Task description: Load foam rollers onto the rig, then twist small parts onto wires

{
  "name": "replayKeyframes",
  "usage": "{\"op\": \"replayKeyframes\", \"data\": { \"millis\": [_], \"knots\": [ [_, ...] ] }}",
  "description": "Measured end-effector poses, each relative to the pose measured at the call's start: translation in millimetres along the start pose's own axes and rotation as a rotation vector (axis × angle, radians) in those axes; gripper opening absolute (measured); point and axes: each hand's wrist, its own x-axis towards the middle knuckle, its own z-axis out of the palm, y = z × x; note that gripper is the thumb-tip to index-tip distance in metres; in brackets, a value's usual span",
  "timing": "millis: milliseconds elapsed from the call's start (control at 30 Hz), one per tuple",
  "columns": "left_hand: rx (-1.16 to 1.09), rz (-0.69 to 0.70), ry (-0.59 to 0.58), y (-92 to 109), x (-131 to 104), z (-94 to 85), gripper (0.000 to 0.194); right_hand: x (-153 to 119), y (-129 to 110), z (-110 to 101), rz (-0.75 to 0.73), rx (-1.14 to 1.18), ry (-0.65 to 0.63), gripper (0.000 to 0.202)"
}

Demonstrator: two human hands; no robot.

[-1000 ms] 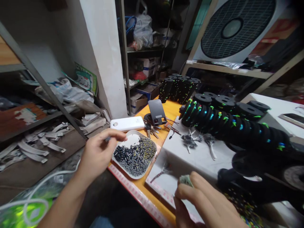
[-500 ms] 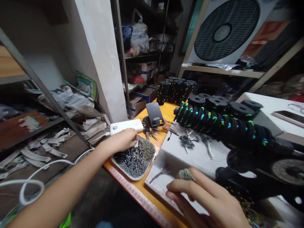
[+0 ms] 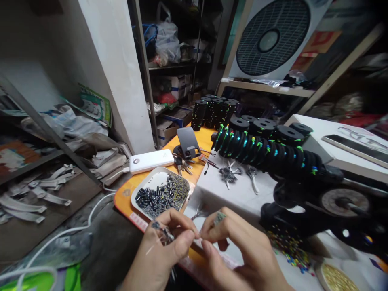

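Low in front of me, my left hand (image 3: 169,246) and my right hand (image 3: 233,246) meet with thumbs and fingertips pinched together. A bundle of thin strands with dark bits (image 3: 165,232) is tucked in my left hand, its fine ends hanging below. Whatever my right fingertips pinch is too small to make out. A greyish-green wrap (image 3: 220,218) sits on a right finger. Just beyond my left hand is a white tray (image 3: 135,193) of small black cylinders (image 3: 148,198) and grey and yellow beads (image 3: 178,190).
On the orange table (image 3: 124,192) are a white power bank (image 3: 151,160), keys (image 3: 182,163) and a phone stand (image 3: 188,142). A white box (image 3: 212,182) bears strand bundles (image 3: 229,176). At right, black spools (image 3: 260,149) ride on a machine, with loose coloured beads (image 3: 294,250) below.
My left hand has left the tray and come back toward me, and now meets my right hand fingertip to fingertip. The view has shifted slightly right.
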Motion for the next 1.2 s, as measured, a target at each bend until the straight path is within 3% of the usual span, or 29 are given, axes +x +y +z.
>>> {"op": "replayKeyframes", "data": {
  "millis": [67,200,733,933,1067,1200],
  "knots": [
    [-0.13,-0.08,0.049,-7,-4,6.3,0.024,-2,1,3,0.018,0.052,-0.013,0.019],
    [-0.188,-0.091,0.112,-8,-5,11.6,0.027,-1,0,2,0.031,0.084,-0.03,0.021],
    [-0.188,-0.084,0.133,-3,-7,13.2,0.027,0,0,0,0.039,0.099,-0.037,0.024],
    [-0.108,0.015,0.183,-4,-6,13.1,0.033,4,-1,-7,0.109,0.09,-0.091,0.013],
    [-0.032,0.058,0.215,-5,-5,6.7,0.022,8,-4,-15,0.101,0.088,-0.15,0.018],
    [0.126,0.23,0.1,-3,-3,3.0,0.009,11,-10,-15,0.202,0.04,-0.139,0.015]
  ]
}}
